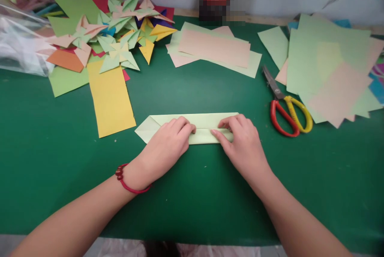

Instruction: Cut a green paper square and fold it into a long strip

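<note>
Head view, looking down at a green table mat point(192, 193) with a folded strip of pale green paper point(201, 123) lying flat at its middle. My left hand point(168, 145), a red cord bracelet point(127, 181) on its wrist, rests palm down on the left half of the strip, fingers curled and fingertips pressing the fold. My right hand point(240, 143) presses the right half the same way, fingers bent, tips on the paper's lower layer. Neither hand grips anything; both simply bear down on the paper. The strip's left end is folded to a point, poking out beyond my left hand.

Right of the strip, near it, lie scissors point(285, 109) with one red and one yellow handle, blades closed and pointing away from me. Beyond the scissors sits a loose stack of pale green and pink square sheets point(330, 69). Behind the strip lies a smaller pile of pink and green rectangles point(213, 47). Left of the strip is a yellow paper rectangle point(111, 101), and behind that a heap of folded paper pinwheels point(120, 37) in mixed colours.
</note>
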### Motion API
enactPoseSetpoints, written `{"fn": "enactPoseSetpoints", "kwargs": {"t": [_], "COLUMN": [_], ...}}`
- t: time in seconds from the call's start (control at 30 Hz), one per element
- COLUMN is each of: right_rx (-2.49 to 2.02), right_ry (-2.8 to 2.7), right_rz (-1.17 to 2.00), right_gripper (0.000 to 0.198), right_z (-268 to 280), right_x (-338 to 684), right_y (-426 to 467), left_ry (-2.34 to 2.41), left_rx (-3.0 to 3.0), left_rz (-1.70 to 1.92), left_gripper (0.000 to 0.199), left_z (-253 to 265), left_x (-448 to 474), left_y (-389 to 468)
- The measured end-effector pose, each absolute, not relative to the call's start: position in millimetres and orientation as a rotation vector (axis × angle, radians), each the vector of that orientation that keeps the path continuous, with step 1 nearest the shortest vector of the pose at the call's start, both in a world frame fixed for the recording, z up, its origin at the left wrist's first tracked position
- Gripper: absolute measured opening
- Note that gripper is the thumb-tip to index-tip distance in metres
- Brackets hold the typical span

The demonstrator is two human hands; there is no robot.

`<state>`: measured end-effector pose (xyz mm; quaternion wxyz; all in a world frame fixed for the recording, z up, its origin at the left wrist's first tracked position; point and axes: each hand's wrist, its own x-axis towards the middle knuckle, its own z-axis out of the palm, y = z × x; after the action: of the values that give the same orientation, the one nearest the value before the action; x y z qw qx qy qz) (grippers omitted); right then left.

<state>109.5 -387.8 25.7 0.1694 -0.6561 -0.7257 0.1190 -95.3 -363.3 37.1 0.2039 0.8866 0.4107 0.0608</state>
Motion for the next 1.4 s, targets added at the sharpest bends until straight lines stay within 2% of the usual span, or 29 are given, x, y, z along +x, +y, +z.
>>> {"fn": "enactPoseSetpoints", "kwargs": {"t": [0.37,0.63,0.93,1.13,1.4], "right_rx": [-1.902,-1.926,-1.877,-1.815,-2.011], "right_ry": [-2.082,-2.136,-2.251,-2.259,-2.186], "right_rz": [0.339,0.263,-0.138,-0.083,-0.085], "right_gripper": [0.007,0.004,0.012,0.014,0.016], "right_z": [26,27,31,29,29], "right_x": [108,106,99,93,101], "right_y": [-388,-389,-389,-389,-388], "left_ry": [1.144,1.156,1.170,1.180,1.177], "left_rx": [2.541,2.570,2.569,2.555,2.561], "left_rz": [0.156,0.166,0.152,0.124,0.125], "left_gripper": [0.032,0.033,0.031,0.032,0.033], "left_z": [38,37,38,39,39], "left_x": [-92,-92,-90,-89,-90], "left_y": [-366,-367,-367,-367,-367]}}
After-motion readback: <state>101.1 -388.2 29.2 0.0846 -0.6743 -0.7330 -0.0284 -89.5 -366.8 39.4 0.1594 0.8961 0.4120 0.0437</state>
